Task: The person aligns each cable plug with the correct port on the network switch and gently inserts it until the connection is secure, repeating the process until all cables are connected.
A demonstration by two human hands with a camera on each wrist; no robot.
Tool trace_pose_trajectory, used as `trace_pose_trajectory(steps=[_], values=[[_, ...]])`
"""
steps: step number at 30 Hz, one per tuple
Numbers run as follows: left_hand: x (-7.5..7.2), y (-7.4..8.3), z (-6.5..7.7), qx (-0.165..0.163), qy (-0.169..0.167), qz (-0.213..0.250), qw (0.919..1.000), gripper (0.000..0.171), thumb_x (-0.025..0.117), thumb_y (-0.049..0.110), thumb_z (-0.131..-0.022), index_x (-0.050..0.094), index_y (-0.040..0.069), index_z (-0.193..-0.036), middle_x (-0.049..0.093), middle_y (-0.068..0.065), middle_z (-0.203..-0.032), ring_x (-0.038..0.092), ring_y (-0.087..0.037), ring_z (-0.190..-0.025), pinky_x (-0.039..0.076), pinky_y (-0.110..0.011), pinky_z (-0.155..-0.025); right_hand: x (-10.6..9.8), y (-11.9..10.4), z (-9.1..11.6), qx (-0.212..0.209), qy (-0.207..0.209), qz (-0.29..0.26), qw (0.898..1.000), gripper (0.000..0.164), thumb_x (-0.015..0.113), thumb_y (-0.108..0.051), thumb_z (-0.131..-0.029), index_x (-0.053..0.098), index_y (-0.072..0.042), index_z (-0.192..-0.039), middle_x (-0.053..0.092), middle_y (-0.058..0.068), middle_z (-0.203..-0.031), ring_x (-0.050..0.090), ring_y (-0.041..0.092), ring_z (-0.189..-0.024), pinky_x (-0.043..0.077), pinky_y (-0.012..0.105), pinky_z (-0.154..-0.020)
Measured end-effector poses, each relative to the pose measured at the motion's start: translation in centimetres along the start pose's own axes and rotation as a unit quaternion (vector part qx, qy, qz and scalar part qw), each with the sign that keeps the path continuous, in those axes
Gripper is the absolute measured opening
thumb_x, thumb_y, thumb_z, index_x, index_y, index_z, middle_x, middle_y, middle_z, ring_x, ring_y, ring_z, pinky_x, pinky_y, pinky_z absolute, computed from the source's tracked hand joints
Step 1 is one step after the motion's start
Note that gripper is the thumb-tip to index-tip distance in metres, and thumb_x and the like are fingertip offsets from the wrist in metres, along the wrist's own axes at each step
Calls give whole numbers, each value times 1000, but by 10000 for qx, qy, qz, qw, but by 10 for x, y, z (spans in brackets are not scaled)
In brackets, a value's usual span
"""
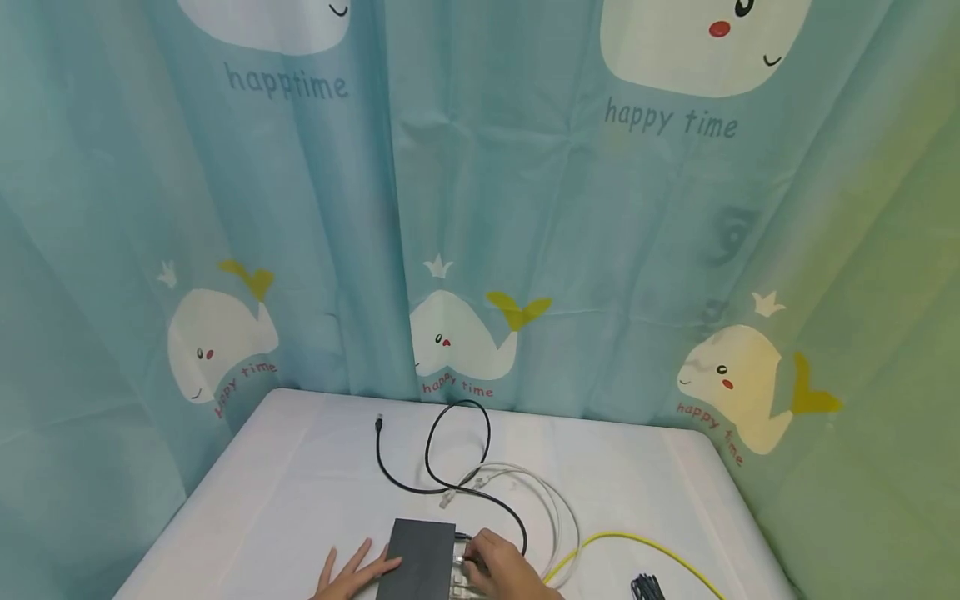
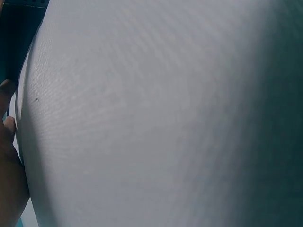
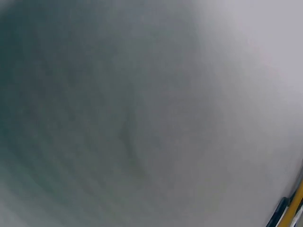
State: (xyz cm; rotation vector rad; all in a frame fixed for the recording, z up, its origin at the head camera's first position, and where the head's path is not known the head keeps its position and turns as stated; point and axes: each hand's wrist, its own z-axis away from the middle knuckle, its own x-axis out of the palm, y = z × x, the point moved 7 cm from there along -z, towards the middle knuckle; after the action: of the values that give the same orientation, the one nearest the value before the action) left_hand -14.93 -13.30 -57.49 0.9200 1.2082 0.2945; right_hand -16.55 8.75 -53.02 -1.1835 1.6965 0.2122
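A flat black box that looks like a network switch (image 1: 418,558) lies at the table's front, its port side facing right. My left hand (image 1: 348,577) has its fingers spread on the table, and one digit touches the box's left edge. In the left wrist view, part of that hand (image 2: 10,175) shows beside the dark box (image 2: 19,42). At the ports, my right hand (image 1: 504,568) pinches the end of a black network cable (image 1: 517,518); the fingers partly hide the plug. The cable's other plug (image 1: 378,423) lies loose toward the back.
White network cables (image 1: 551,492) coil behind my right hand. A yellow cable (image 1: 637,537) runs off to the right, near a bundled dark cable (image 1: 647,587). The white table (image 1: 322,467) ends at a whale-print curtain (image 1: 337,208). The right wrist view is mostly blurred, with the yellow cable (image 3: 289,210) in its corner.
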Motion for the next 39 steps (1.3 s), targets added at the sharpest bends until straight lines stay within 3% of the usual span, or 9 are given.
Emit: trace_pose_trajectory(steps=[4, 7, 15, 29, 39], values=[[-3, 1, -1, 191, -104, 12, 9998, 53, 62, 48, -85, 49, 43, -136, 47, -3, -139, 24, -41, -135, -1, -70, -96, 4, 9, -1, 477, -425, -655, 9958, 5, 65, -9, -88, 60, -10, -88, 50, -13, -78, 44, -7, -66, 41, 7, -54], [-4, 2, -1, 230, -110, 43, 9997, 53, 61, 49, -85, 49, 43, -136, 47, -2, -138, 24, -39, -135, -1, -71, -96, 5, 14, -2, 745, -524, -1057, 9902, 6, 65, -8, -88, 60, -11, -87, 48, -15, -76, 43, -6, -63, 43, 11, -53], [-1, 0, -1, -9, -138, 73, 9999, 50, 62, 47, -85, 50, 44, -134, 48, -6, -138, 23, -46, -133, -3, -69, -97, 5, 20, -3, 1097, -537, -1361, 9831, 6, 66, -8, -86, 61, -11, -85, 51, -17, -75, 46, -6, -64, 45, 13, -54], [-4, 0, -4, 118, -378, 139, 9991, 51, 61, 47, -87, 48, 42, -136, 44, -3, -141, 21, -41, -136, -2, -72, -95, 6, 17, -7, 968, -608, -1214, 9860, 7, 64, -7, -88, 60, -12, -87, 49, -16, -75, 44, -6, -62, 43, 12, -53], [-3, 2, -2, 129, -166, -21, 9998, 50, 61, 45, -86, 49, 44, -135, 47, -2, -139, 25, -38, -135, 1, -71, -95, 5, 11, -6, 652, -483, -1126, 9903, 7, 65, -5, -87, 59, -9, -87, 51, -14, -76, 45, -8, -63, 43, 9, -53]])
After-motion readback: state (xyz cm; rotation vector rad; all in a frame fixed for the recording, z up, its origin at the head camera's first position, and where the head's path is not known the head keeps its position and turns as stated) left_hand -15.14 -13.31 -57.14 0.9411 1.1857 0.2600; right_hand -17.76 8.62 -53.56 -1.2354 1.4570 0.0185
